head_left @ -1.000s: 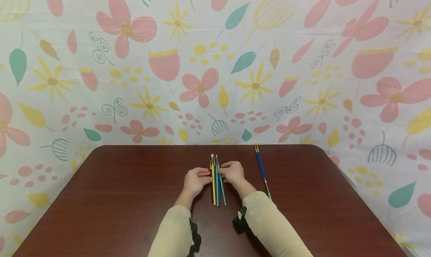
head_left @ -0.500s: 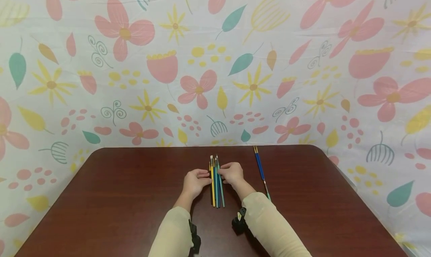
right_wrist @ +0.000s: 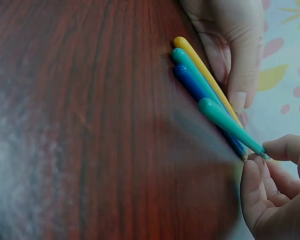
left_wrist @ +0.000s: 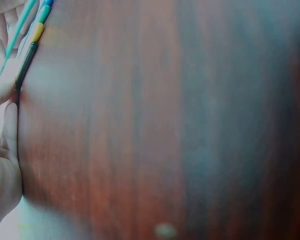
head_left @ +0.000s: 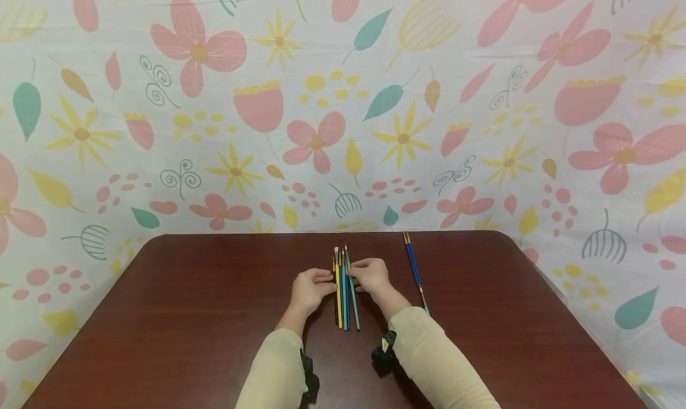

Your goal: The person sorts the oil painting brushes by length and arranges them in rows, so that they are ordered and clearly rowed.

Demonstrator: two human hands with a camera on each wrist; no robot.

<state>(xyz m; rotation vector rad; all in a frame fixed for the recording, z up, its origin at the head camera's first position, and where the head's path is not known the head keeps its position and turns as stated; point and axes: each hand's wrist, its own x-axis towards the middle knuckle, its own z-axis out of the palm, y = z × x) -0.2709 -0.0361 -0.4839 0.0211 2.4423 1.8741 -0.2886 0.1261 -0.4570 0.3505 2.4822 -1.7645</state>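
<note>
Several paintbrushes lie side by side mid-table, bristle ends away from me. In the head view, my left hand (head_left: 309,291) rests against the left side of the row, by the black paintbrush (left_wrist: 27,62) and the yellow paintbrush (head_left: 339,299). Its thumb looks straight in the right wrist view. From the other side my right hand (head_left: 371,275) pinches a green paintbrush (right_wrist: 230,125) between thumb and fingers. That brush is slanted, its handle end raised over the blue paintbrush (right_wrist: 190,82). A teal paintbrush (right_wrist: 192,65) lies between the blue and yellow ones.
Two blue paintbrushes (head_left: 412,260) lie near the table's back edge on the right, with a green-handled paintbrush (head_left: 424,302) below them, partly behind my right sleeve. A flowered cloth (head_left: 321,141) hangs behind the brown table (head_left: 187,314).
My right hand has shifted slightly right, and the green paintbrush's handle end has swung a little right, away from the row. My left hand stays in place.
</note>
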